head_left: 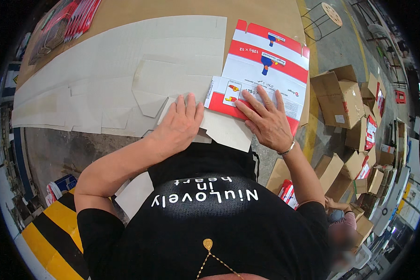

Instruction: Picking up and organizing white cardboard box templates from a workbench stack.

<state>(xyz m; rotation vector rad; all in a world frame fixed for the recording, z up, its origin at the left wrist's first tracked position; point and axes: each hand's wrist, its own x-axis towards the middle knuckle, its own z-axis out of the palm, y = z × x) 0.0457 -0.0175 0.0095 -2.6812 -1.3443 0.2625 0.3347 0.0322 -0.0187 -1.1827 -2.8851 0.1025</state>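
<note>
A flattened red, white and blue printed carton (247, 60) lies on the right part of the work surface. My right hand (269, 122) rests flat on its near part, fingers spread and wrapped around nothing. To the left, my left hand (181, 120) is laid palm down on pale grey cardboard (112, 60), its fingers stretched out just short of the carton's left edge. Loose cut cardboard pieces (150, 86) lie on that sheet by the left hand. Another pale flap (231, 131) juts out below the carton, between my hands and over the table's near edge.
A stack of red and white folded cartons (81, 21) sits at the far left. Several brown boxes (338, 100) stand on the floor to the right, and a round stool (331, 14) is farther back. Another person (343, 224) is at the lower right. Yellow-black striping (51, 231) marks the lower left.
</note>
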